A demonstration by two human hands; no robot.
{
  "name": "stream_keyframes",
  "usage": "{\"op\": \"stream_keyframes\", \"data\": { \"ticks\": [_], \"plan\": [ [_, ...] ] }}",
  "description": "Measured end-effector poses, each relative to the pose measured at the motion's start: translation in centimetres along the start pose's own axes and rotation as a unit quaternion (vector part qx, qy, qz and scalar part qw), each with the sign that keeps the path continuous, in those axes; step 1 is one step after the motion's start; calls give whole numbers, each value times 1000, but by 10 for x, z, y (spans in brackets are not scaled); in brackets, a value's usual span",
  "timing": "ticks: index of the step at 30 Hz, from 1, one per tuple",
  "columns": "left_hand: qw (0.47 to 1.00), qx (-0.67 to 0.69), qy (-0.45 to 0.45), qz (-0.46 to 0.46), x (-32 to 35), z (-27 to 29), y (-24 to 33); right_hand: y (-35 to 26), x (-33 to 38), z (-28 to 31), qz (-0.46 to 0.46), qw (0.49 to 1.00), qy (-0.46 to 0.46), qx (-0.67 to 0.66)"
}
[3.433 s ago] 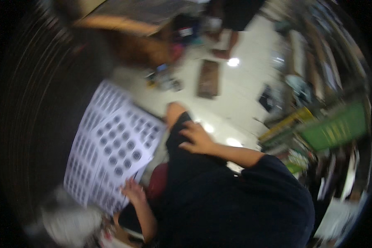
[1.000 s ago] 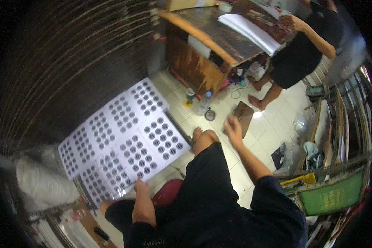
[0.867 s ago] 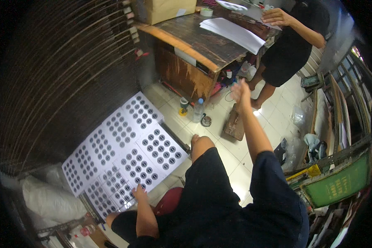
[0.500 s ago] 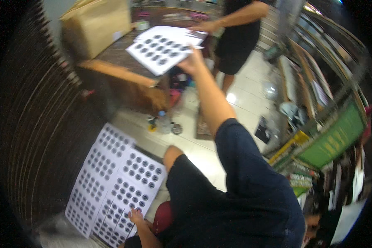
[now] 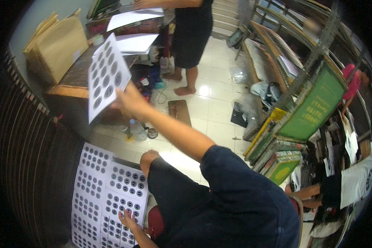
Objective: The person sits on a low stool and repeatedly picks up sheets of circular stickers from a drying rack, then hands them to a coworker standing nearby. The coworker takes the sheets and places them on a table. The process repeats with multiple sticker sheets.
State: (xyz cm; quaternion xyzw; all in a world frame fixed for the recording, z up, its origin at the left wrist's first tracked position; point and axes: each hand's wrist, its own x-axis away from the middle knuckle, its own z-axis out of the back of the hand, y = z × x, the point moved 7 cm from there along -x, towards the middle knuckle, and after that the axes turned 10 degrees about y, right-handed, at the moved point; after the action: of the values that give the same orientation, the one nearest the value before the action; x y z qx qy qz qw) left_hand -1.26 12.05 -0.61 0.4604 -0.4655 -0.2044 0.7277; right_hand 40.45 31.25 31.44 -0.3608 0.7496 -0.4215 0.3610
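My right hand (image 5: 130,101) pinches the edge of a white sheet (image 5: 91,89) printed with rows of dark round marks. It holds the sheet tilted steeply in the air, in front of the wooden table (image 5: 68,89). Lower left, several similar printed sheets (image 5: 104,192) lie side by side on a flat rack level. My left hand (image 5: 129,220) is over these sheets with its fingers spread; it seems to rest on them. Beyond the held sheet, a stack of white paper (image 5: 138,42) lies on the table. A co-worker's hand (image 5: 142,4) is at another white sheet (image 5: 134,18).
A dark multi-level rack (image 5: 33,186) fills the left side. A bulky brown package (image 5: 58,49) sits on the table. A plastic bottle (image 5: 138,130) and a wooden board (image 5: 180,112) are on the floor. Green framed panels (image 5: 312,109) and shelving stand right; other people are beyond.
My right hand has drawn the sheet back from the table area, and the sheet has turned from nearly flat to steep. My left hand's fingers remain over the laid sheets. The view has shifted.
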Motion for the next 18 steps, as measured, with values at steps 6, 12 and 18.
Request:
{"op": "stream_keyframes", "data": {
  "ticks": [6,12,18],
  "plan": [
    [973,88,-166,-132,84,-67,93,38,177,5,-30,975,15,221],
    [913,242,-283,-167,141,-100,137,50,263,-6,-55,993,-85,60],
    [916,233,-282,-167,167,-102,144,29,280,-1,57,988,-52,134]
  ]
}}
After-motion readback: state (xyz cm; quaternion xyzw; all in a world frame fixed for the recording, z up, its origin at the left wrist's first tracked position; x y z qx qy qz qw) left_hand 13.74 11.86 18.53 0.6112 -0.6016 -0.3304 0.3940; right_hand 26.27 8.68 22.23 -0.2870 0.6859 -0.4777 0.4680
